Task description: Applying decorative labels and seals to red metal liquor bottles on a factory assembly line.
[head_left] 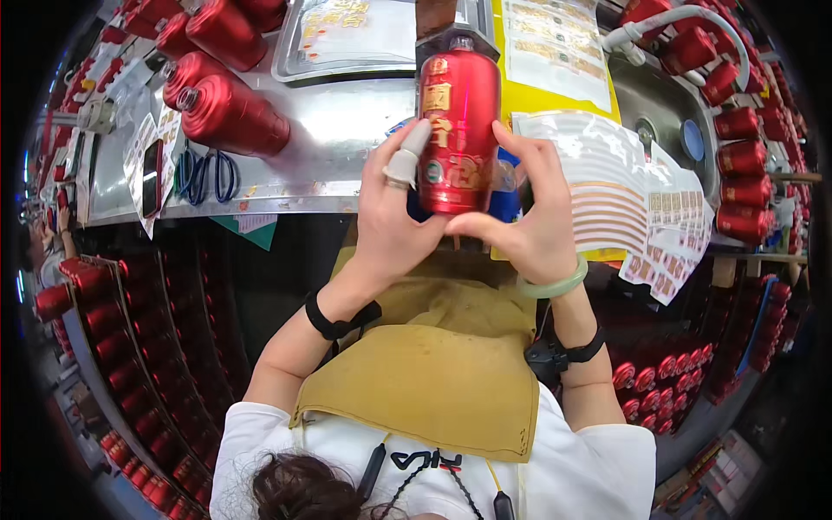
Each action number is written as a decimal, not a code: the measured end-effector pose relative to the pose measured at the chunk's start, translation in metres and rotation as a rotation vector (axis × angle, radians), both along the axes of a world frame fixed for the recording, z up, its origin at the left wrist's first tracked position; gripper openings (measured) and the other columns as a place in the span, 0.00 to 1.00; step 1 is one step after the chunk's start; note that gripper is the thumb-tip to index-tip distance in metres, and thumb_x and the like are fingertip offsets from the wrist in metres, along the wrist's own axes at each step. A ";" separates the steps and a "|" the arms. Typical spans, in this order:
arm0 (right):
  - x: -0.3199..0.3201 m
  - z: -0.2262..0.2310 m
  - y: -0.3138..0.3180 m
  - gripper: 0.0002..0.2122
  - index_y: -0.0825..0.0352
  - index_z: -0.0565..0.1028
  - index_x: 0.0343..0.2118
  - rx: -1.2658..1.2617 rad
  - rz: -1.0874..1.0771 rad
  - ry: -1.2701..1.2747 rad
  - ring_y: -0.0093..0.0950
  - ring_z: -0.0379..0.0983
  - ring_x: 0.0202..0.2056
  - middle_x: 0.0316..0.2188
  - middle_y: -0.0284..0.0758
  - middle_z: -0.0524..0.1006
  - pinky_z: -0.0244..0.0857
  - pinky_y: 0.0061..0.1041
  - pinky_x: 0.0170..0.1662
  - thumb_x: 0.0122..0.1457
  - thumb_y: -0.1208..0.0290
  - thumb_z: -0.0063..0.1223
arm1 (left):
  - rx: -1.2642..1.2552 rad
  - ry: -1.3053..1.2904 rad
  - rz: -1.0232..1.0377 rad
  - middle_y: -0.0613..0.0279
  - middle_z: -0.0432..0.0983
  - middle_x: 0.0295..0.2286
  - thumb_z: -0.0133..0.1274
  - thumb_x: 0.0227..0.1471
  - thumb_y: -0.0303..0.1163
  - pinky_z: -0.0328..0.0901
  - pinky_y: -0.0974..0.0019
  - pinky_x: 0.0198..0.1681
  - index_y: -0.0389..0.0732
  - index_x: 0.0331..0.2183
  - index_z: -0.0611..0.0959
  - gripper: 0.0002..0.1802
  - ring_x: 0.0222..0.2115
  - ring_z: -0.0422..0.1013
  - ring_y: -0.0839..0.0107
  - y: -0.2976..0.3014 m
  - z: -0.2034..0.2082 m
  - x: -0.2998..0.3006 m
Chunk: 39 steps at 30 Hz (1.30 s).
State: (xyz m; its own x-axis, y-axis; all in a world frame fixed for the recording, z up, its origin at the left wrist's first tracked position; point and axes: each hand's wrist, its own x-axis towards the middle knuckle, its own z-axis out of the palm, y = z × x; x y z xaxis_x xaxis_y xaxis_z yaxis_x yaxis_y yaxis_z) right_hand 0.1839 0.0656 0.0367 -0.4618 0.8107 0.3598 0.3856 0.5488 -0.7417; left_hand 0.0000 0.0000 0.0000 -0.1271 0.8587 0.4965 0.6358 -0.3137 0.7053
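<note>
A glossy red bottle [472,95] with gold characters down its side and a narrow neck is between my two hands, over the table's front edge. My left hand [392,208] grips its left side, with pale wrappings on some of its fingers. My right hand [539,212] closes on the right side, thumb against the lower end; a pale green bangle circles that wrist. Right of the bottle lie a sheet of curved gold stripe decals [598,178] and a fanned sheet of small decals [674,225]. Part of the bottle's lower sides is hidden by my fingers.
Several red bottles [230,117] lie or stand at left on the metal table [321,130]. Scissors [208,176] and a phone [152,178] are near its edge. A metal tray [290,52] is behind; a sink [646,95] with a white faucet [685,16] is right. Bottle racks [130,329] flank me.
</note>
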 end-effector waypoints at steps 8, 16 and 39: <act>0.014 -0.033 0.019 0.27 0.68 0.73 0.57 -0.797 -0.069 0.429 0.11 0.58 0.27 0.34 0.26 0.73 0.56 0.12 0.32 0.55 0.68 0.70 | -0.121 -0.078 -0.047 0.42 0.71 0.56 0.72 0.43 0.28 0.65 0.56 0.59 0.30 0.64 0.66 0.49 0.57 0.70 0.50 0.003 -0.012 -0.006; 0.005 -0.029 0.014 0.32 0.69 0.71 0.59 -0.783 -0.053 0.411 0.11 0.57 0.29 0.34 0.24 0.69 0.56 0.12 0.33 0.54 0.63 0.72 | -0.185 -0.109 -0.050 0.42 0.74 0.55 0.70 0.45 0.28 0.65 0.59 0.59 0.29 0.65 0.65 0.50 0.55 0.74 0.55 -0.001 -0.012 -0.007; 0.005 -0.017 0.011 0.10 0.70 0.78 0.46 -0.410 -0.300 0.233 0.20 0.72 0.34 0.35 0.33 0.79 0.69 0.23 0.38 0.61 0.79 0.59 | -0.171 -0.044 -0.005 0.33 0.56 0.65 0.78 0.33 0.34 0.57 0.52 0.65 0.37 0.69 0.53 0.68 0.61 0.63 0.42 0.003 -0.014 0.003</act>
State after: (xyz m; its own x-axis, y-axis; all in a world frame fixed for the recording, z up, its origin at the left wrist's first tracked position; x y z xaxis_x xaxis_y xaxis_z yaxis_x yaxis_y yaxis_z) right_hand 0.1884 0.0770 0.0196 -0.1354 0.9894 0.0526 0.2808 0.0893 -0.9556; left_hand 0.0028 0.0029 -0.0139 -0.1416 0.9308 0.3370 0.6016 -0.1895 0.7760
